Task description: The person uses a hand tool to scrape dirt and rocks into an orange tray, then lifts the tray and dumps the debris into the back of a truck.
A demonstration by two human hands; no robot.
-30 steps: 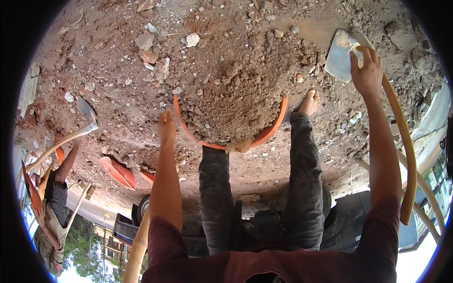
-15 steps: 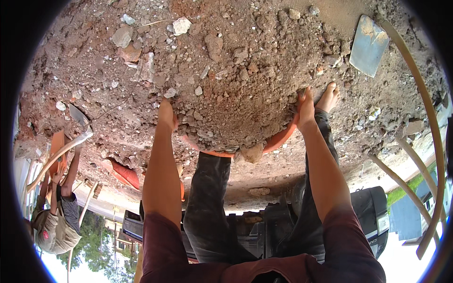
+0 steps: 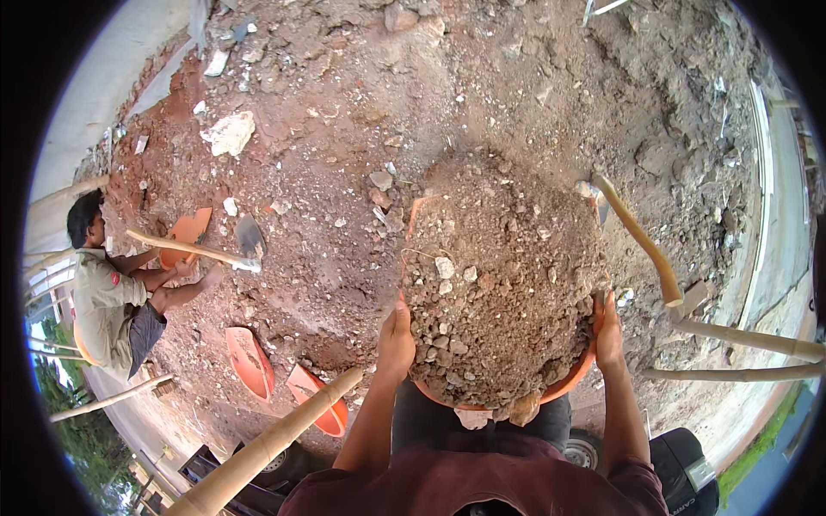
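We found the orange basin [image 3: 575, 378], heaped with rubble [image 3: 503, 284], held level at chest height above the dirt ground [image 3: 482, 95], its long axis running away from us. Our left hand [image 3: 396, 340] and right hand [image 3: 607, 331] were clamped on opposite rims, forearms raised.

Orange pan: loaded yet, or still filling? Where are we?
Done: the pan is heaped above its rim with soil and stones. In hand: left hand and right hand grip opposite rims, holding it off the ground. Left: the load is not dumped; two empty pans lie below, and a co-worker digs with a hoe.
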